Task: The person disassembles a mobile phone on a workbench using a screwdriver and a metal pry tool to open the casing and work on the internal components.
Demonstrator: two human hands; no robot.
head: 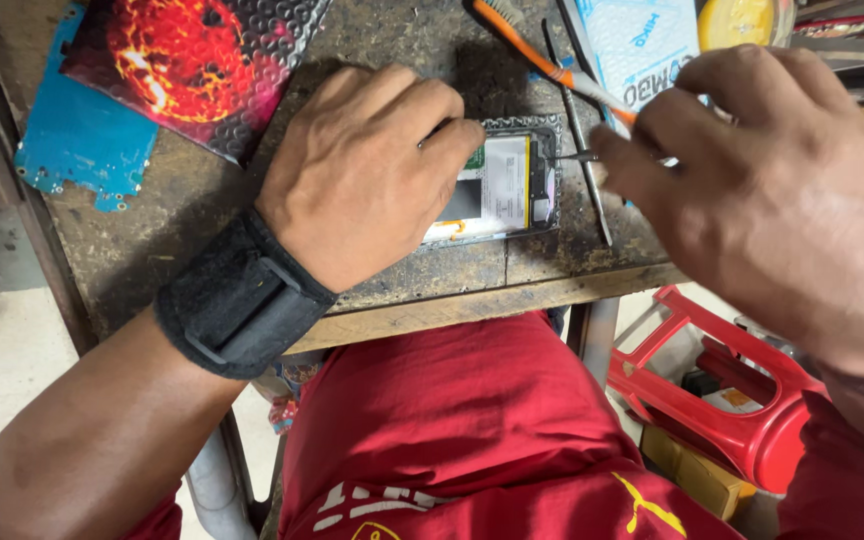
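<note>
My fingers (pixel 452 135) on the left hand (pixel 362 170) press down flat on the opened phone (pixel 502 185), gripping nothing, just pinning it to the worn surface (pixel 152 240). My right hand (pixel 772 190) pinches a thin metal tool (pixel 577 156), its tip touching the phone's right edge. I judge the work partway: the back is already off, the battery exposed, inner parts still seated. Beyond lie tweezers (pixel 592 190), an orange toothbrush (pixel 542 55), a blue circuit board (pixel 82 140) and a red patterned cover (pixel 192 60).
</note>
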